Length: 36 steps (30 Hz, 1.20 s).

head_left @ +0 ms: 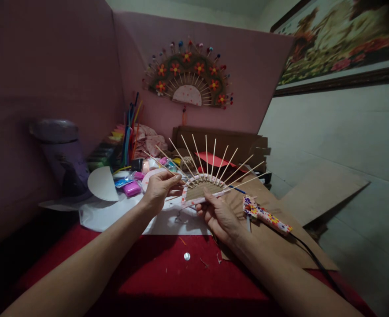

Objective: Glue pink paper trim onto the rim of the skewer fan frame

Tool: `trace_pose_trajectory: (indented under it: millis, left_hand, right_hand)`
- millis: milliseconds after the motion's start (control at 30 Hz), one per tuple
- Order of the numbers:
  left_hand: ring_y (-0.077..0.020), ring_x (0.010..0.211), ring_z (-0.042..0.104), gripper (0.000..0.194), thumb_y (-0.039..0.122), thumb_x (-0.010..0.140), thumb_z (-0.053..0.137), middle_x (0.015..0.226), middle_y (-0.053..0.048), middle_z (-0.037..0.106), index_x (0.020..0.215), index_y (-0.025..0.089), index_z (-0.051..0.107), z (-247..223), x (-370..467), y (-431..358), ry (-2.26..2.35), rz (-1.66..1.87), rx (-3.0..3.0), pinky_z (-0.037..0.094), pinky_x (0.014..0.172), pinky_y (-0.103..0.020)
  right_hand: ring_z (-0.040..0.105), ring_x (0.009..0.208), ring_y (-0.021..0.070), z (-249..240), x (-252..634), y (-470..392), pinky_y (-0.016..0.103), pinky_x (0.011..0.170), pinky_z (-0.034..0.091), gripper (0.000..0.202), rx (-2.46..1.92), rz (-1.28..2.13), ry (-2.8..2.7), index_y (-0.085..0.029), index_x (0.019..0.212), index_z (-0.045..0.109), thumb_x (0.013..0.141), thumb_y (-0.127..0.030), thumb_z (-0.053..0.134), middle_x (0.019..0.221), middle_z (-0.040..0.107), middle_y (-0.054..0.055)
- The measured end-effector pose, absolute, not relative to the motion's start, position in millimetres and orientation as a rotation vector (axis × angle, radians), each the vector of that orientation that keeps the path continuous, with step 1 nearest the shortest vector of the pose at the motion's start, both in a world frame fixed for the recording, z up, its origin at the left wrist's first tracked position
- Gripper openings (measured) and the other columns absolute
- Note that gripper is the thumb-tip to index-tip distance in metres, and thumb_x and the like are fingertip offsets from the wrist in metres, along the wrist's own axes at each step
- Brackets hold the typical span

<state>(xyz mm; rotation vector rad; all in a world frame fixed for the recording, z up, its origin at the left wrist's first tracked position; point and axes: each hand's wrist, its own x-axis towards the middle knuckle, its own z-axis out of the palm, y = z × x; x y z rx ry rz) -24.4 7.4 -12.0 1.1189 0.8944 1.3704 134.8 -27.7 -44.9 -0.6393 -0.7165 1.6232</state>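
My right hand (219,215) grips a half-round cardboard piece (196,190) by its lower edge, thumb on the ribbed brown face. Pale fabric with reddish spots wraps its rim. Several thin wooden sticks (206,149) fan out from its curved side. My left hand (161,187) is at the fan's left end, with thumb and fingers closed on a thin wooden stick (157,161) that slants towards the cardboard. Part of this stick is hidden by the fingers.
A flower-patterned glue gun (263,214) with a black cord lies on cardboard (300,248) at right. Colourful packets (132,188), a white half-disc (102,184) and a purple container (64,163) stand left. A decorated fan (187,81) hangs on the pink backdrop. A small silvery disc (187,256) lies on red cloth.
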Motion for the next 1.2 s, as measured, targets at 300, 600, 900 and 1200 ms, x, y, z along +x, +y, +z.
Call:
trace_pose_trajectory:
  millis: [300, 600, 900, 1200]
  left_hand:
    - [-0.0140, 0.053, 0.062, 0.020, 0.027, 0.063, 0.071, 0.066, -0.005, 0.067, 0.071, 0.012, 0.059, -12.7, -24.7, 8.0, 0.900, 1.364, 1.133, 0.050, 0.049, -0.025]
    - [-0.0144, 0.054, 0.063, 0.019, 0.027, 0.064, 0.070, 0.067, -0.005, 0.067, 0.071, 0.013, 0.059, -13.2, -25.1, 8.0, 0.902, 1.360, 1.140, 0.050, 0.050, -0.026]
    - [-0.0139, 0.053, 0.062, 0.019, 0.025, 0.064, 0.070, 0.066, -0.006, 0.067, 0.071, 0.012, 0.059, -10.7, -23.6, 5.8, 0.901, 1.364, 1.123, 0.050, 0.049, -0.024]
    - [-0.0145, 0.054, 0.062, 0.021, 0.027, 0.063, 0.071, 0.064, -0.005, 0.066, 0.070, 0.013, 0.057, -9.8, -21.0, 2.2, 0.866, 1.381, 1.113, 0.050, 0.052, -0.026]
  right_hand:
    - [0.056, 0.046, 0.0093, -45.7, 134.7, -26.8, 0.017, 0.041, 0.043, 0.020, -0.634, 1.625, -0.714, -0.016, 0.074, 0.052, 0.068, -0.024, 0.069, 0.059, 0.061, -0.001]
    - [0.056, 0.046, 0.0093, -45.3, 134.8, -26.6, 0.016, 0.041, 0.043, 0.020, -0.640, 1.613, -0.740, -0.016, 0.074, 0.051, 0.069, -0.025, 0.069, 0.057, 0.061, -0.001]
    - [0.055, 0.046, 0.0091, -46.0, 135.8, -25.7, 0.016, 0.040, 0.042, 0.020, -0.646, 1.635, -0.731, -0.015, 0.072, 0.053, 0.068, -0.026, 0.070, 0.058, 0.062, 0.000]
    - [0.053, 0.044, 0.0082, -45.1, 134.6, -25.8, 0.016, 0.038, 0.038, 0.024, -0.651, 1.676, -0.688, -0.015, 0.066, 0.054, 0.059, -0.019, 0.076, 0.054, 0.061, -0.001]
